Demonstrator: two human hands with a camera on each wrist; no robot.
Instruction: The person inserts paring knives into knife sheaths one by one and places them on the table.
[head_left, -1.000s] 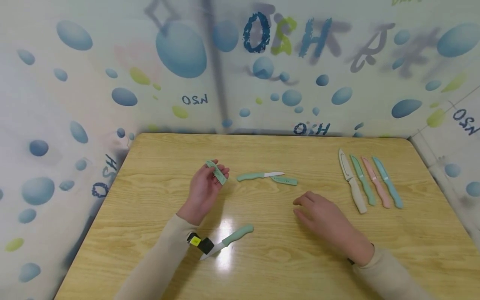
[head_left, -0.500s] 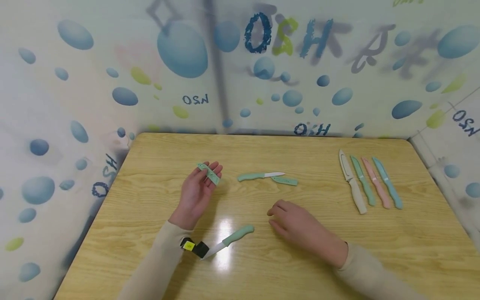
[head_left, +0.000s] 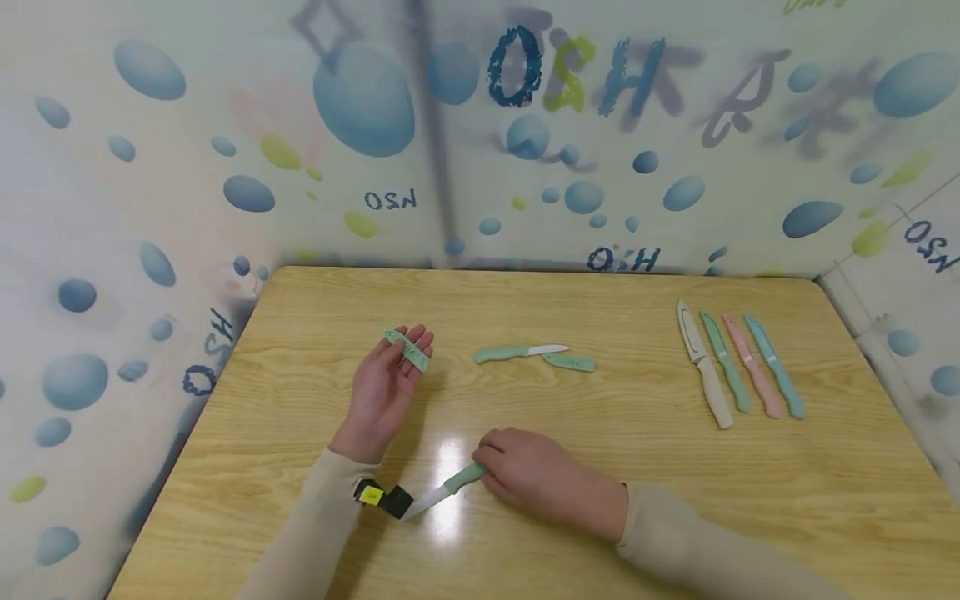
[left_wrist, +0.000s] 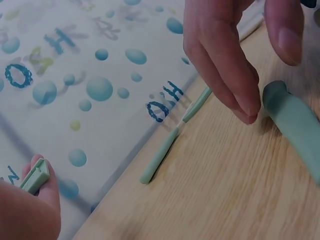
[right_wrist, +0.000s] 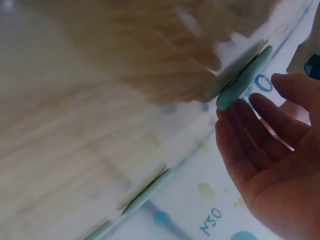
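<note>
My left hand [head_left: 378, 396] pinches a pale green knife sheath [head_left: 408, 350] above the table, thumb across it and palm up. In the left wrist view the sheath [left_wrist: 36, 177] shows its open end. A green-handled paring knife [head_left: 463, 478] lies at the near middle, its tip pointing lower left, partly behind the wrist camera. My right hand [head_left: 536, 475] is at the end of its handle. In the right wrist view the fingertips are at the handle [right_wrist: 245, 77], while the thumb stands apart, so no grip shows.
A second green-handled knife [head_left: 502, 354] lies farther back, its blade beside another green sheath [head_left: 570, 362]. At the right, a white knife [head_left: 705, 367], a green knife [head_left: 726, 362], a pink knife [head_left: 752, 367] and a blue knife [head_left: 776, 367] lie in a row, sheathed.
My right hand has moved left and nearer to me, reaching the handle of the near knife. My left hand has shifted slightly left and toward me, still holding the sheath.
</note>
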